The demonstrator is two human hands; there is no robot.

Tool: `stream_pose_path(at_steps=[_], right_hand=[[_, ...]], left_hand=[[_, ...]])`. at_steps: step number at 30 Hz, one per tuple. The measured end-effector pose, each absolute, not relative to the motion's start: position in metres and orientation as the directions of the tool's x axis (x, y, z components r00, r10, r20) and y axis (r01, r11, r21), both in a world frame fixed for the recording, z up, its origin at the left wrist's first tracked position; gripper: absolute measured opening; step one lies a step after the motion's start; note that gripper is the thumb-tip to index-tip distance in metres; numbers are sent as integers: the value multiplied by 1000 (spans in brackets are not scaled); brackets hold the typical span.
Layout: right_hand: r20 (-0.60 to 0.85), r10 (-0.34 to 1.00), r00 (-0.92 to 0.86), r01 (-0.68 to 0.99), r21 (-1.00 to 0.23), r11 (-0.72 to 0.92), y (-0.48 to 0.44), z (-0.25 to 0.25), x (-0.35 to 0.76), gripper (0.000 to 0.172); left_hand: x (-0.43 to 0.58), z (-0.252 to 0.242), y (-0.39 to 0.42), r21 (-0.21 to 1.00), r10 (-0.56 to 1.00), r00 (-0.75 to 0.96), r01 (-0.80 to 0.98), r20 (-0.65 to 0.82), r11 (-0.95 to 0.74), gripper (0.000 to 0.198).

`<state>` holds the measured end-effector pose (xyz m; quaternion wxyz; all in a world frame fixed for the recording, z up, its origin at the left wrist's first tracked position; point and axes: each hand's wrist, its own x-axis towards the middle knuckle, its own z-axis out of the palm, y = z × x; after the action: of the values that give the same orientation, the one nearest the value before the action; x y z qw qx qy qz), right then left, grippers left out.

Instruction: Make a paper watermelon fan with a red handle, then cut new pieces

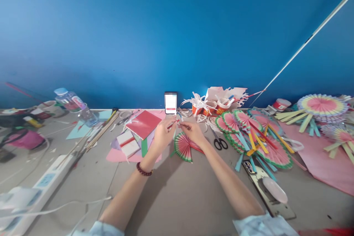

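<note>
My left hand [163, 132] and my right hand [193, 131] meet over the grey table [177, 191], both with fingers pinched. Between them they hold a thin red and white strip [176, 121]. Just below the hands a folded pink paper fan with a green edge [183, 147] lies on the table. A dark bead bracelet [143, 170] is on my left wrist.
A pile of finished pink-green fans with blue and yellow sticks [257, 140] lies right, black scissors [220, 142] beside it. Red and pink paper sheets [142, 125], sticks and a water bottle [73, 105] are left. A phone [170, 102] leans on the blue wall. A power strip [41, 188] lies near left.
</note>
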<state>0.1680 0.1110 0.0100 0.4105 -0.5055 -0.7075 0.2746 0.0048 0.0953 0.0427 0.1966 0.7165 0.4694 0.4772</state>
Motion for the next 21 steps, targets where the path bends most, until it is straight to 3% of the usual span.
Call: stream_pose_path(at_steps=[6, 13, 17, 21], right_hand=[[331, 935, -125, 536, -771, 344, 114, 4, 170, 26], [318, 945, -75, 534, -787, 308, 118, 4, 172, 25], [292, 952, -90, 444, -844, 301, 116, 10, 173, 32], [258, 961, -96, 316, -908, 276, 115, 11, 172, 25]], left_hand=[[8, 46, 92, 674, 828, 135, 516, 544, -528, 16], [10, 55, 86, 876, 926, 94, 301, 366, -377, 17], [10, 59, 85, 906, 938, 144, 250, 314, -342, 21], [7, 60, 87, 931, 945, 144, 180, 294, -317, 23]])
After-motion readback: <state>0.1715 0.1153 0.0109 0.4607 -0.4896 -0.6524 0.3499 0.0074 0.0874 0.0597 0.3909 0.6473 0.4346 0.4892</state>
